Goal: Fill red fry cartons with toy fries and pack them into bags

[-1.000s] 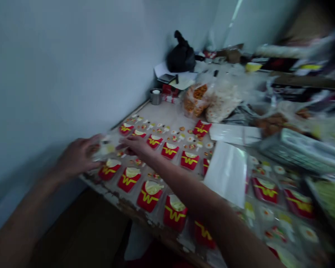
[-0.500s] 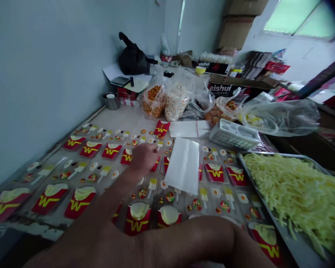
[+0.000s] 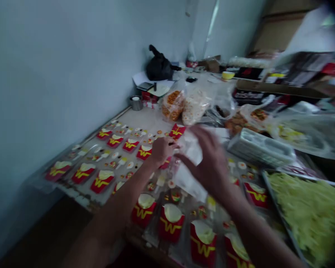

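My left hand (image 3: 162, 152) is curled closed over the middle of the table, its fingertips pinched. Something small and dark may show at them, too blurred to name. To its right my right hand (image 3: 212, 167) hovers over a white paper sheet (image 3: 189, 182), thumb and fingers spread apart, smeared by motion. Around both hands lie rows of clear plastic packs with small red fry cartons (image 3: 172, 223) marked with a yellow W. Tiny toy popsicles (image 3: 121, 161), eggs and round food pieces lie in the packs too. Another red carton piece (image 3: 177, 131) sits just beyond the left hand.
At right a metal tray (image 3: 279, 214) holds a heap of pale yellow strips (image 3: 309, 208). Behind it stands a white plastic basket (image 3: 262, 147). Bags of small orange pieces (image 3: 173, 106) and white pieces (image 3: 195, 108) stand farther back, near a black bag (image 3: 159, 67) and a metal cup (image 3: 136, 103).
My right hand has gone from close before the camera to over the white sheet, beside my left hand. The view has turned, so the table things appear farther right.
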Tool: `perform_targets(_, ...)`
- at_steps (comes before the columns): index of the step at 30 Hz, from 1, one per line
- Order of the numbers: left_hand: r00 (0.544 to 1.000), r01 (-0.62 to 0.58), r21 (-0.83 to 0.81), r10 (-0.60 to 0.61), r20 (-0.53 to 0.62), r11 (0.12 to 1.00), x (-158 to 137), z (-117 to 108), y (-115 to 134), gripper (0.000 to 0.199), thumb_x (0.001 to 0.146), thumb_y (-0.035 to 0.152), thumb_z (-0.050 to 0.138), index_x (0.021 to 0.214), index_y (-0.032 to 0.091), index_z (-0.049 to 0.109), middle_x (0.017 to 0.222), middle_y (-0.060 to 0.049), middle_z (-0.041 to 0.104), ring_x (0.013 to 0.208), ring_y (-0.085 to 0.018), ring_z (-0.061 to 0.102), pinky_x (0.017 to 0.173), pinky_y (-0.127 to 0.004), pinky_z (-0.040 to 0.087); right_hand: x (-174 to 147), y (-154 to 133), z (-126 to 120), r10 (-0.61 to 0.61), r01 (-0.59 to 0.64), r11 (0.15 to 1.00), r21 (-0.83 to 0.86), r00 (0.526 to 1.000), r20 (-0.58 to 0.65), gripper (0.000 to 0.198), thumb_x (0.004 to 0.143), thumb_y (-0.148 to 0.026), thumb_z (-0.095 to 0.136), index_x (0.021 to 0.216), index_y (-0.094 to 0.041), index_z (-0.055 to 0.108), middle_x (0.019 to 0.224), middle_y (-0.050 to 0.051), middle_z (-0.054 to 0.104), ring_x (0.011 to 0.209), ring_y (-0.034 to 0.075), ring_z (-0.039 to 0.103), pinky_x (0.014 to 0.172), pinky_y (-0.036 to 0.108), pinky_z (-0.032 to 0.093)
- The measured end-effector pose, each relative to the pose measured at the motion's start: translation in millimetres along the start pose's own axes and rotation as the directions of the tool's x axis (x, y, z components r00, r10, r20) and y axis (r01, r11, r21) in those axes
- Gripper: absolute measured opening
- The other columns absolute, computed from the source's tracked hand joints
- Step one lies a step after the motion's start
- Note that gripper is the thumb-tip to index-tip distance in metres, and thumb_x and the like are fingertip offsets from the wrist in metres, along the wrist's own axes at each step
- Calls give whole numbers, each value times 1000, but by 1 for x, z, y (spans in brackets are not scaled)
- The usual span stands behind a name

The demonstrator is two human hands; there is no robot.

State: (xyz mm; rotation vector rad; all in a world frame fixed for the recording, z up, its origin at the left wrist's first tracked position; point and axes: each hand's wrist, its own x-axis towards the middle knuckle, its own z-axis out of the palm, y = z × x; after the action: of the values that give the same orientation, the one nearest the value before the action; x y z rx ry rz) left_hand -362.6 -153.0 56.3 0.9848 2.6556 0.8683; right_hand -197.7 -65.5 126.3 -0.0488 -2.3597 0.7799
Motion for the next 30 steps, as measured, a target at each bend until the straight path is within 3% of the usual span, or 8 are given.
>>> perform_targets(2,996,-80,-77,76,-51,994,-36,-34,-14,20,93,38,63,96,25,78,96,-1,77,91,-15,68,79,-23,45,29,19,9,-18,17,999,-39,1000,-19,73,79,-52,79,142,-24,55,139,16,58,128,36,53,105,55,44)
perform_targets(6,967,-163,-199,117,-225,966,-131,-93,-53,26,93,43,63,95,19,74,88,-5,73,82,-16,64,75,-25,45,60,-9,73,-156,3,906,423,932,328,31,84,-47,75,101,-22,74,97,7,74,91,23,69,85,37,53)
perform_targets(10,963,118,-328,-189,-194,937,-219,-127,-108,45,84,50,70,117,20,70,97,-5,73,86,-19,64,77,-28,48,50,-94,159,-371,-191,653,733,764,529,21,90,-41,70,87,-21,73,84,2,74,79,17,68,76,29,52)
perform_targets(13,941,303,-411,-339,-17,860,-264,-147,-161,37,92,50,57,104,22,76,96,-4,75,89,-22,66,79,-30,49,57,-134,228,-549,-204,633,746,560,620,25,96,-41,60,94,-20,74,88,2,74,80,17,68,75,29,51)
perform_targets(17,834,480,-410,-548,-60,775,-310,-170,-231,32,86,51,61,86,24,80,91,-4,75,87,-22,66,78,-29,48,92,-134,311,-649,234,753,615,423,633,30,90,-31,67,117,-18,71,118,9,72,109,24,64,96,38,46)
perform_targets(22,611,566,-651,-788,-80,505,-348,-170,-284,31,67,51,78,71,21,75,74,-2,69,72,-18,60,67,-27,46,118,-118,373,-613,667,628,401,107,783,74,67,-32,87,134,-19,60,135,14,61,126,31,52,105,45,38)
perform_targets(27,577,497,-813,-815,49,303,-351,-152,-304,37,63,51,84,73,19,68,68,1,64,62,-13,56,59,-24,43,121,-122,394,-551,744,585,322,74,831,92,57,-32,93,140,-20,54,137,16,58,125,35,51,103,49,37)
perform_targets(30,608,516,-794,-791,74,322,-345,-149,-307,43,70,59,78,86,20,72,77,-1,69,67,-15,60,62,-25,46,117,-121,399,-557,726,589,355,46,829,99,56,-30,92,144,-21,49,141,15,56,127,34,51,106,49,35)
